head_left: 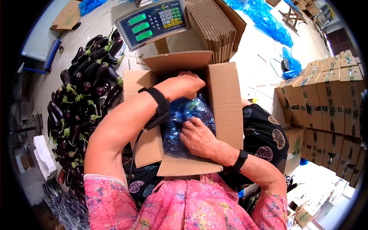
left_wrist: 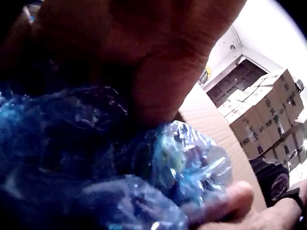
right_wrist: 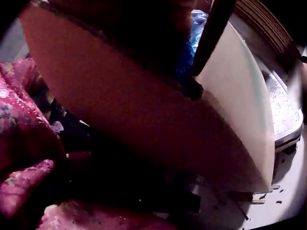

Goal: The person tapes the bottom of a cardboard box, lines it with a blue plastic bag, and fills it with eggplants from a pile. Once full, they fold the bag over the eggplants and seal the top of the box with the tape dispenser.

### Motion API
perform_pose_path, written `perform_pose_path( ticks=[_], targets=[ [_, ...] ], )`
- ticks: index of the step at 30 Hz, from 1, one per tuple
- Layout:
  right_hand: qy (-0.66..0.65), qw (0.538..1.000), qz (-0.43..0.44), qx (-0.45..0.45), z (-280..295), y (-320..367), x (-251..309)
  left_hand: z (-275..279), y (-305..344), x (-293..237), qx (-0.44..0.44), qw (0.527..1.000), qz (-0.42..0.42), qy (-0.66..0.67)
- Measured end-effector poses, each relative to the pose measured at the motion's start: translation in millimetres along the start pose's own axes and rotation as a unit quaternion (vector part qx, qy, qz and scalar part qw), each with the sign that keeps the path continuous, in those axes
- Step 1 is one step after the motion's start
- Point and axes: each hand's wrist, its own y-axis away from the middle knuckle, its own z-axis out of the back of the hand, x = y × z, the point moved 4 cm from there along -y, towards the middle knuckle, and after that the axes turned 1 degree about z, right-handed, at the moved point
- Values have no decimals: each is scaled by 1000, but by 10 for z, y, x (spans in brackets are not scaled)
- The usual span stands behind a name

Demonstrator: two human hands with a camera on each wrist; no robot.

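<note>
A crinkled, translucent blue plastic bag point(head_left: 188, 111) is seen filling an open brown corrugated cardboard box point(head_left: 226, 103). The left hand point(head_left: 189, 84) is pushed down at the box's far edge, against the glossy film. Its fingers are hidden, so its grip cannot be told. The film is pinched between the bent fingers of the right hand point(head_left: 197, 138) toward the box's near edge. Glossy, elongated dark purple aubergines point(head_left: 82, 92) are heaped beside the left flap.
</note>
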Motion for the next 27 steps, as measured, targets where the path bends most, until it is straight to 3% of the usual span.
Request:
perform_pose_path(
  ticks=[3,6,8,11,13,15,18,21,22,25,26,27],
  targets=[
    [-41,999,2,-6,80,61,78,53,-174,-35,82,997,-2,-6],
    [-63,998,10,-10,105,52,64,112,-169,-18,50,995,35,78],
    [-60,996,-19,-60,226,53,43,82,-214,-35,71,991,49,101],
    [-64,989,-93,-93,450,74,-5,20,-180,115,24,964,136,228],
    [-12,982,-156,-105,480,96,-82,-17,-180,172,35,958,133,252],
    [-6,979,-179,-94,382,106,-107,-67,-177,173,39,953,124,273],
    [-23,973,-216,-83,384,71,-130,-45,-215,14,86,971,100,202],
    [-42,966,-239,-89,361,50,-204,-22,-89,11,69,943,140,295],
    [-46,966,-238,-85,351,35,-219,-125,-154,51,-5,958,126,259],
    [-49,970,-235,-50,427,-25,-244,-100,-95,111,-7,869,187,458],
    [-68,968,-241,-28,445,-20,-234,14,-73,234,-23,864,146,481],
    [-86,965,-247,-7,436,-17,-223,90,-51,280,-13,883,160,441]
  ],
)
